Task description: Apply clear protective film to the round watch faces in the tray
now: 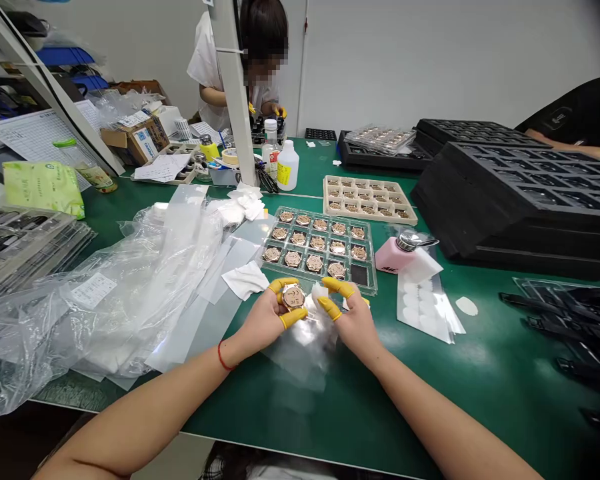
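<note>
My left hand (269, 316), with yellow covers on its fingertips, grips a round gold-coloured watch case (293, 297) by its edge. Just right of it, my right hand (351, 316), also in yellow finger covers, pinches a small white piece (319, 291) close to the case. Beneath both hands, clear plastic film (303, 353) lies on the green table. Beyond them is a clear tray (373, 272) with rows of similar watch cases; its front right compartment holds no case.
A beige tray (414, 215) of watch parts sits behind. The pink bottle (394, 256) and white sticker sheets (423, 310) stand to the right, near black trays (475, 227). Plastic bags (125, 293) cover the left. A person (213, 73) works across the table; another's arm shows at right.
</note>
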The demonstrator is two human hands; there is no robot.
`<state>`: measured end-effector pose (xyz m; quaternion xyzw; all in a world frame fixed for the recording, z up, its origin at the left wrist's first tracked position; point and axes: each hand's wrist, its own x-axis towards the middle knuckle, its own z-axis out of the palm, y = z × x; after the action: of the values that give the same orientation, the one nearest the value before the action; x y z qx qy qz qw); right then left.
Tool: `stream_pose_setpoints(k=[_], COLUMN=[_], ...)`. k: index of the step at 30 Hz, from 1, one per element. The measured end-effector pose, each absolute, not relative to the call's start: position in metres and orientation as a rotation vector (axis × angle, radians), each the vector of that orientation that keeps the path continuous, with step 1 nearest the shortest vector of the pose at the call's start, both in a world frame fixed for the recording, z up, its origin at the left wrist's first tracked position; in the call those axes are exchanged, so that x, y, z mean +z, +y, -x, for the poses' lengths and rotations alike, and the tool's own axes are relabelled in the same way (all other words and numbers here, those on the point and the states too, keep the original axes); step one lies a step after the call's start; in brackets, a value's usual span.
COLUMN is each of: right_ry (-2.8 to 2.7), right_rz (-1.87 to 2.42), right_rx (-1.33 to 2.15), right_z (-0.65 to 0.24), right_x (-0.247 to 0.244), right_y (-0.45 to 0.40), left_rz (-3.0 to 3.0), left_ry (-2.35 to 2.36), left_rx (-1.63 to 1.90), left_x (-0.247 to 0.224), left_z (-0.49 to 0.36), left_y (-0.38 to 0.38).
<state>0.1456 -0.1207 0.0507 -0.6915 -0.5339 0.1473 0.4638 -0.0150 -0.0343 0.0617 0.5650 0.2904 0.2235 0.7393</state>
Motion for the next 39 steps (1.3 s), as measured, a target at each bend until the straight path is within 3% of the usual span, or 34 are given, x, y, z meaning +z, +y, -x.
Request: stream_pose_setpoints(k=[5, 15, 23, 32, 39], right_ry=[-1.443, -0.925, -1.304, -1.626, -1.531], right_rz=[1.718, 1.546, 1.792, 1.790, 1.839], right_rx=[0.601, 1.274, 0.921, 0.876, 0.830], right_z=[-0.145, -0.141, -0.167, -0.162, -0.165], right_x=[0.058, 0.057, 0.073, 0.083, 0.072], right_y=[-0.134, -0.130, -0.129, -0.132, -0.129], left_rz=[-1.107, -1.343, -1.331, -1.463, -1.465], left_ry=[0.671, 0.538, 0.505, 0.628, 0.580], left_rx=[0.594, 0.572, 0.461, 0.388, 0.362], left_x=[0.070, 0.058, 0.060, 0.053, 0.058], left_z=[0.016, 0.022, 0.022, 0.021, 0.021], left_y=[-0.024, -0.022, -0.022, -0.024, -0.026])
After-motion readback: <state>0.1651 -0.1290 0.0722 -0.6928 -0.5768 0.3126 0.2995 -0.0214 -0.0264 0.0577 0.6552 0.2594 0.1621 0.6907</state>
